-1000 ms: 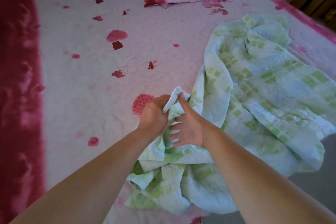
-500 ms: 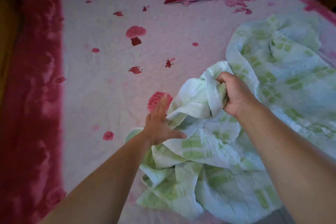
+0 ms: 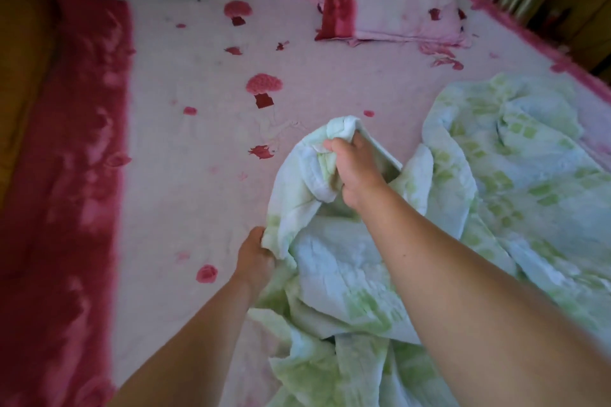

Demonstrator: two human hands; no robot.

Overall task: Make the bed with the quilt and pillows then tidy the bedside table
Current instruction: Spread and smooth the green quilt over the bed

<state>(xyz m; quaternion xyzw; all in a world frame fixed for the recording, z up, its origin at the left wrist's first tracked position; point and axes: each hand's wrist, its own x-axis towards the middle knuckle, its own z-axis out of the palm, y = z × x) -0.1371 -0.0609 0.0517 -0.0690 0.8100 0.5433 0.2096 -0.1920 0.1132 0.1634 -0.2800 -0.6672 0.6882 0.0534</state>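
Red plush border (image 3: pixel 66 175) down the left side of the bed (image 3: pixel 185 195), lying flat. Pink flowered surface beside it, uncovered. Low near the foot, left hand (image 3: pixel 254 253), fingers curled round an edge of the green-and-white quilt (image 3: pixel 330 274). Higher and further in, right hand (image 3: pixel 355 172), clenched on a raised bunch of the same cloth. At the head, toward the right, one pillow (image 3: pixel 396 10), apart from the quilt. Bulk of the quilt heaped on the right half, crumpled, trailing over the near edge. Out of view: bedside table.

Judged step: opening the quilt out leftward. Recommended: work both hands apart along one hem until reaching a true corner, not a mid-fold. Keep both grips firm. Lift enough to free trapped layers, then carry across toward the plush border and lay flat. Avoid dragging, likely to rumple the surface beneath. Risks: twisted layers, uneven overhang. Square to the border before smoothing.
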